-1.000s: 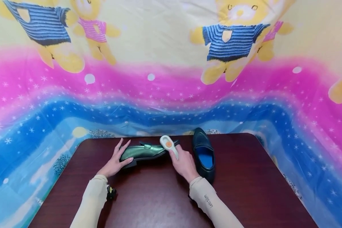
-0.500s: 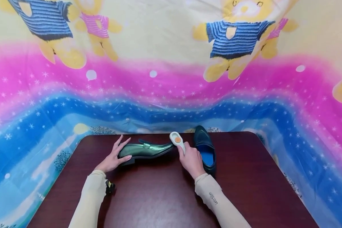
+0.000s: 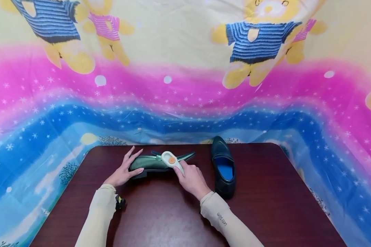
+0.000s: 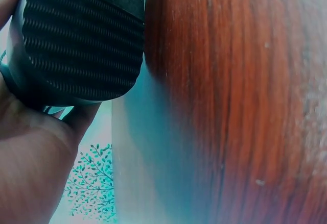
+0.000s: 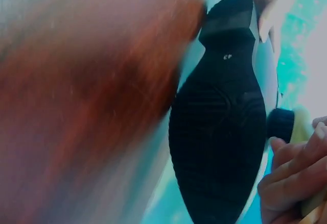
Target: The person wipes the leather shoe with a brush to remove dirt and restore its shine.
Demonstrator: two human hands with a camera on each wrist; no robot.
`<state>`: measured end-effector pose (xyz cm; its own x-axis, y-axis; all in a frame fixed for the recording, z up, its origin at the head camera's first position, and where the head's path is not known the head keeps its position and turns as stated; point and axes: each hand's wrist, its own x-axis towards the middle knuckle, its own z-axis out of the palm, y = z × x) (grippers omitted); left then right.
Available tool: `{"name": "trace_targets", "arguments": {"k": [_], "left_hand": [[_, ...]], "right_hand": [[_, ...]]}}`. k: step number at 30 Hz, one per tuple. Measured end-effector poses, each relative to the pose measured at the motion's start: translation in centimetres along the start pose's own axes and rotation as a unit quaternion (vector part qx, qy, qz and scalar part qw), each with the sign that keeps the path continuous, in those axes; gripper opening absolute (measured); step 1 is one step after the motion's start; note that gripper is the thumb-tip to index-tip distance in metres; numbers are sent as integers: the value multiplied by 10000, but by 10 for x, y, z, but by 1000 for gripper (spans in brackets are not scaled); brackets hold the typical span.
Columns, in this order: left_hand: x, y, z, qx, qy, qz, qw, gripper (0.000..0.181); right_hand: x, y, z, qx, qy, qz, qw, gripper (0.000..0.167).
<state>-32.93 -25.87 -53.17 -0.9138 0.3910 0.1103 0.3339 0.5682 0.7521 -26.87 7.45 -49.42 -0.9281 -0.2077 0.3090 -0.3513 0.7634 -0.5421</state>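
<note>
In the head view a dark green loafer (image 3: 145, 162) stands tilted on its side near the table's far edge, toe to the right. My left hand (image 3: 123, 172) holds its heel end, thumb on the near side and fingers spread over the far side. The ridged heel (image 4: 84, 45) fills the upper left of the left wrist view. With my right hand (image 3: 192, 176) I grip a white-handled shoe brush (image 3: 170, 160) over the front of the loafer. Dark bristles (image 5: 280, 125) meet the upper beside the black sole (image 5: 219, 112) in the right wrist view.
A second dark loafer (image 3: 223, 168) with a blue insole stands upright to the right of my right hand. The dark red-brown table (image 3: 167, 212) ends at a far edge just behind both shoes. A printed bear curtain (image 3: 185, 103) hangs around it.
The shoe brush went right to the loafer's toe, then came back left to the front part of the upper. My left hand stays on the heel; the second loafer has not moved.
</note>
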Motion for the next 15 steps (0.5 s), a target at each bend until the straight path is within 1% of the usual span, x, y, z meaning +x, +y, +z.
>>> {"name": "trace_targets", "arguments": {"k": [3,5,6,8,12,15], "left_hand": [[-3,-1,-2,-15,29,-63,10000,80],[-3,-2,-3,-15,36,-86,10000,80],[-2,-2,-4,-19,26,-101,9999,80],[-2,-3,-4,-14,24,-137,9999,80],[-1,-3,-3,-46,-7,-173,9998,80],[0,-2,-1,-90,2,-147,9999,81]], "right_hand": [[0,-5,4,-295,58,-120,9995,26],[0,-1,2,-449,143,-142,9988,29],[0,3,0,-533,220,-90,9983,29],[0,13,-5,-644,413,84,9970,30],[1,32,-16,-708,767,677,9922,31],[3,37,-23,-566,699,875,9921,32]]}}
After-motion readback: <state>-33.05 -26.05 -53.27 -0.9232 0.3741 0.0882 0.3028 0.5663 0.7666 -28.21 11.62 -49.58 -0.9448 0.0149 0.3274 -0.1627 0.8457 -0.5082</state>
